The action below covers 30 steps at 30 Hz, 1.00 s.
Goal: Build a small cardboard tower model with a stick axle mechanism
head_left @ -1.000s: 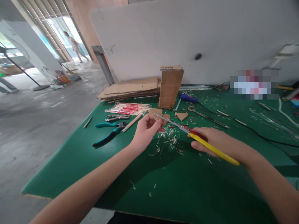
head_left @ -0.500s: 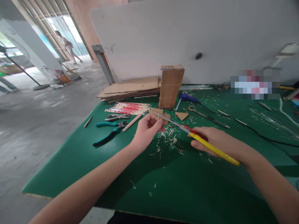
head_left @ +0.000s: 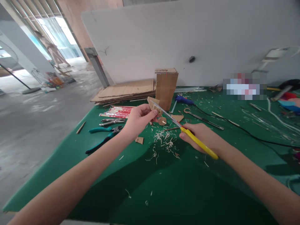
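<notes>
My left hand (head_left: 138,120) pinches a small piece of brown cardboard (head_left: 152,102) between thumb and fingers above the table. My right hand (head_left: 199,136) is wrapped round scissors (head_left: 170,117) with yellow and red handles. Their blades point up and left and lie across the cardboard at my left fingertips. Just below the blades there is a small rounded cardboard piece (head_left: 162,121). A triangular cardboard scrap (head_left: 177,118) lies beyond the blades. Another small cardboard piece (head_left: 139,140) rests on the green table (head_left: 150,178) below my left wrist.
Pliers with teal handles (head_left: 100,129), metal clippers (head_left: 112,122) and red-wrapped sticks (head_left: 119,112) lie on the left. A tall cardboard box (head_left: 166,90) stands behind, beside stacked cardboard (head_left: 126,89). A blue glue gun (head_left: 185,100) trails its cable right. Shavings (head_left: 166,139) litter the middle. A person (head_left: 55,51) stands far left.
My view has turned slightly right. My left hand has lifted the cardboard and tilted it, with the scissors still across it. A small cardboard piece now shows on the table below my left wrist.
</notes>
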Available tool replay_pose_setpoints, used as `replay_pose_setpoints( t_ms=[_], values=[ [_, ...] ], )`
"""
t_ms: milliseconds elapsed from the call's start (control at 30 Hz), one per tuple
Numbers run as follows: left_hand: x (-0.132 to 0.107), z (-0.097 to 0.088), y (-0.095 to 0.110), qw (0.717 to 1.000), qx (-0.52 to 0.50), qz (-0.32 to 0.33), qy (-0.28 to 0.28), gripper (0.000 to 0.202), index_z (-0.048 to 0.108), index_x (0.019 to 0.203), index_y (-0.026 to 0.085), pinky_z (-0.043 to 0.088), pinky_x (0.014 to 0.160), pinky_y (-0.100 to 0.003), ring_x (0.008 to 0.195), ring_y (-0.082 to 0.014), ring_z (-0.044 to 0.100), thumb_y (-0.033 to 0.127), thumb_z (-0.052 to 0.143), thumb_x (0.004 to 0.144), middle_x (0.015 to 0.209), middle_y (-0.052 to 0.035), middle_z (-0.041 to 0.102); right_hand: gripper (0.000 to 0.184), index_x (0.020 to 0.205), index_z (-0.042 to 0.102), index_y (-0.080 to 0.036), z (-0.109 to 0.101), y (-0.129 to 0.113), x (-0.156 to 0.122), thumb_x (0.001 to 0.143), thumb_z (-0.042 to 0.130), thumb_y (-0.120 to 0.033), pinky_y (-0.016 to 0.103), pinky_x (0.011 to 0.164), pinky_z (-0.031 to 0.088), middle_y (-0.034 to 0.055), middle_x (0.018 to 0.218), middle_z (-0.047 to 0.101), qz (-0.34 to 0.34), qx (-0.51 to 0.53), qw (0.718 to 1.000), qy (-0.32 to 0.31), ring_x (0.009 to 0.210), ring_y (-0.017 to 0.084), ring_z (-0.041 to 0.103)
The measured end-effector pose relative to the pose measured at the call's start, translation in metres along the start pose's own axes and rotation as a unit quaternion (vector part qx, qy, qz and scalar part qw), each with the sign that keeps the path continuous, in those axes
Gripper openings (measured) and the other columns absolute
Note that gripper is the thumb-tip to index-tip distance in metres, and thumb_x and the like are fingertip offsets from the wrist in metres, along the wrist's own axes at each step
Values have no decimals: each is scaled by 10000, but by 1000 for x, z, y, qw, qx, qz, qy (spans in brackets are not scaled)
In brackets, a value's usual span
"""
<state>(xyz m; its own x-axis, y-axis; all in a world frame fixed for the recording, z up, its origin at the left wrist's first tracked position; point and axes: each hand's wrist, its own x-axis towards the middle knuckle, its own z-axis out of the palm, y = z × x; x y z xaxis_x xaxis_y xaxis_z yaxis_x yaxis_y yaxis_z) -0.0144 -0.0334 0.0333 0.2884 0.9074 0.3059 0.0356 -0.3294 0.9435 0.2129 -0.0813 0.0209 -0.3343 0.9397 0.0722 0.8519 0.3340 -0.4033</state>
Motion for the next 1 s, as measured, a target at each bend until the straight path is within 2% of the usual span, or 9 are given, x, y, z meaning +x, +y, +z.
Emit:
replay_pose_setpoints(
  t_ms=[167, 300, 500, 600, 700, 767, 900, 1000],
  values=[
    [33, -1, 14, 1000, 15, -17, -7, 107, 622, 773, 121, 477, 594, -228, 591, -89, 593, 226, 609, 786, 673, -23, 635, 354, 951, 604, -194, -4, 11, 21, 866, 420, -484, 271, 544, 355, 31, 670, 611, -22, -1, 999, 47, 587, 162, 545],
    [47, 6, 22, 999, 15, -24, -28, 100, 621, 765, 119, 498, 614, -244, 586, -89, 599, 211, 588, 788, 705, -34, 653, 335, 871, 576, -183, -3, 24, 29, 855, 431, -485, 271, 557, 367, 53, 742, 635, -22, -3, 997, 71, 626, 171, 560],
    [54, 19, 44, 995, 83, -10, -62, 122, 619, 749, 122, 492, 594, -237, 562, -89, 591, 219, 567, 802, 663, -34, 646, 326, 921, 547, -172, 4, 40, 21, 865, 401, -458, 309, 624, 443, 61, 781, 625, -69, 93, 989, 97, 654, 180, 586],
    [59, 28, 52, 991, 107, -1, -83, 141, 622, 753, 130, 484, 584, -234, 579, -97, 602, 244, 560, 808, 670, -34, 643, 364, 958, 545, -173, 3, 49, 18, 868, 390, -489, 323, 660, 479, 89, 877, 631, -90, 149, 979, 110, 746, 202, 618],
    [63, 37, 55, 990, 104, 12, -99, 165, 628, 782, 137, 489, 612, -248, 616, -109, 616, 284, 561, 812, 716, -43, 648, 384, 985, 545, -173, 0, 57, 16, 881, 367, -496, 338, 718, 493, 116, 975, 610, -114, 177, 971, 117, 843, 220, 620],
    [65, 43, 56, 990, 103, 9, -99, 173, 629, 785, 134, 489, 622, -253, 615, -109, 613, 292, 565, 811, 716, -45, 647, 392, 966, 546, -176, -2, 59, 13, 889, 346, -504, 346, 729, 493, 112, 960, 596, -128, 188, 966, 121, 838, 219, 618],
    [61, 49, 60, 992, 60, -22, -110, 163, 638, 811, 124, 488, 619, -243, 603, -93, 597, 275, 579, 803, 753, -52, 657, 412, 993, 532, -186, -4, 57, 3, 890, 329, -530, 335, 695, 492, 78, 857, 571, -149, 216, 958, 116, 817, 217, 609],
    [55, 49, 63, 991, 36, -40, -123, 168, 648, 844, 121, 485, 620, -231, 614, -87, 597, 272, 587, 803, 788, -53, 660, 414, 1015, 525, -201, -4, 55, -4, 890, 325, -541, 309, 647, 482, 75, 898, 570, -154, 244, 953, 96, 808, 204, 597]
  ],
)
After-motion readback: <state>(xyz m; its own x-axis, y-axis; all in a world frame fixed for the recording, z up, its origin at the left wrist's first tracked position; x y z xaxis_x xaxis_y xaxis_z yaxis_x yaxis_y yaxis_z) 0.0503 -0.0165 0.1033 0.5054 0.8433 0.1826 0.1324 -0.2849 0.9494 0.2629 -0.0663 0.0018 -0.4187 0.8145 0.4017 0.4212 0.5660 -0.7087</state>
